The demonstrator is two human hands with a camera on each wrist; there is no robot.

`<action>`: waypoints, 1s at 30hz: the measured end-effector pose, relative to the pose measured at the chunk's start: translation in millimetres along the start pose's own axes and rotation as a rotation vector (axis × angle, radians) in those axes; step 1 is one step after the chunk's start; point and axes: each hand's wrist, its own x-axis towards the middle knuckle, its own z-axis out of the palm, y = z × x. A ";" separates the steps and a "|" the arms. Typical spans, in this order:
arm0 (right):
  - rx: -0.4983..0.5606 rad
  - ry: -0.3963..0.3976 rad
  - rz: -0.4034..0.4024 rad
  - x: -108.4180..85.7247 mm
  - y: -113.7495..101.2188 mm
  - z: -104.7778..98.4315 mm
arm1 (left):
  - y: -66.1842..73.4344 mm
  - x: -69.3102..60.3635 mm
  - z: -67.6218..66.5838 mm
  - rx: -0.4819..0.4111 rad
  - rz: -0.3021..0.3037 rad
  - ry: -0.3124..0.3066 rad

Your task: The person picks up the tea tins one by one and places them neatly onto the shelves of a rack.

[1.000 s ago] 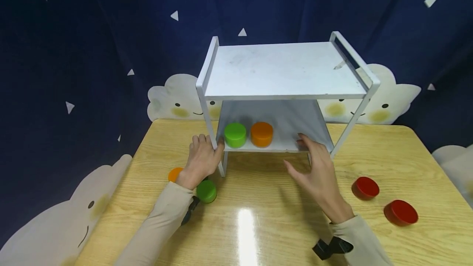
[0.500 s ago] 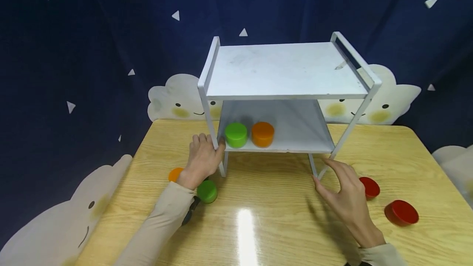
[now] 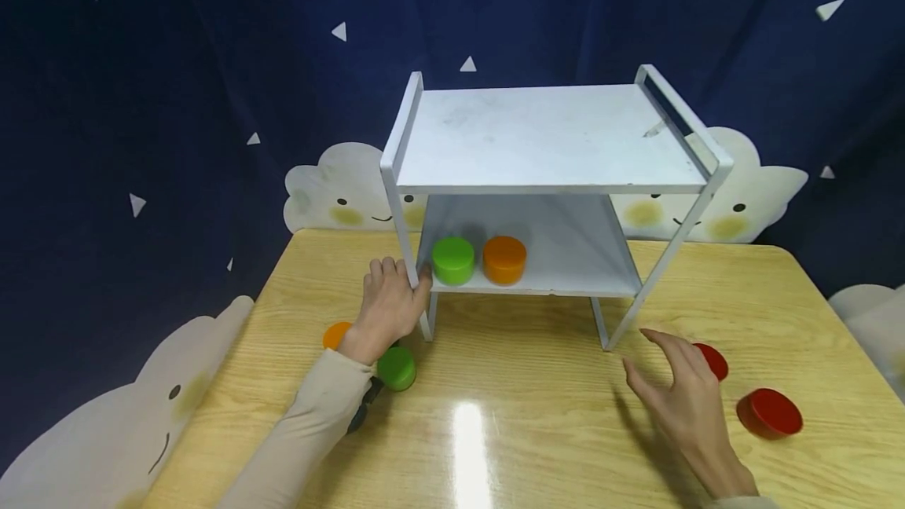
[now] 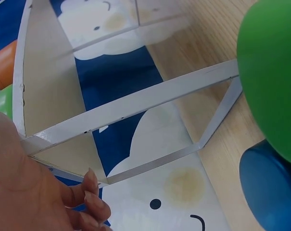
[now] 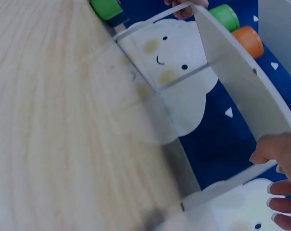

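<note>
Head view: what's the left hand (image 3: 387, 305) doing?

— Gripping the rack (image 3: 551, 136) on the desk (image 3: 551, 430); I'd hold it steady so the green block (image 3: 453, 260) and orange block (image 3: 504, 260) on the lower shelf (image 3: 580, 261) don't slide.

— And the right hand (image 3: 687, 408)?

— Spread wide, holding nothing, near a red block (image 3: 715, 360); whether that's hollow, I can't tell.

Left hand (image 3: 385, 305) curled, right hand (image 3: 689, 407) spread
Rightward of the left hand, the other parts thumb (image 3: 642, 385) from forefinger (image 3: 665, 343).
</note>
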 end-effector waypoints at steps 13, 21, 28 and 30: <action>-0.106 0.004 0.217 -27.7 32.3 -29.7 | -0.2 -1.3 0.0 -0.026 -0.012 -0.023; -0.198 0.021 0.330 -49.5 65.1 -49.9 | 0.4 -1.4 -0.2 -0.019 -0.021 -0.034; -0.231 -0.035 0.630 -63.5 72.4 -59.0 | 0.2 -0.9 -0.4 -0.022 -0.027 -0.034; -0.246 -0.028 0.649 -65.2 73.3 -60.0 | 0.3 -0.6 -0.2 -0.026 -0.025 -0.037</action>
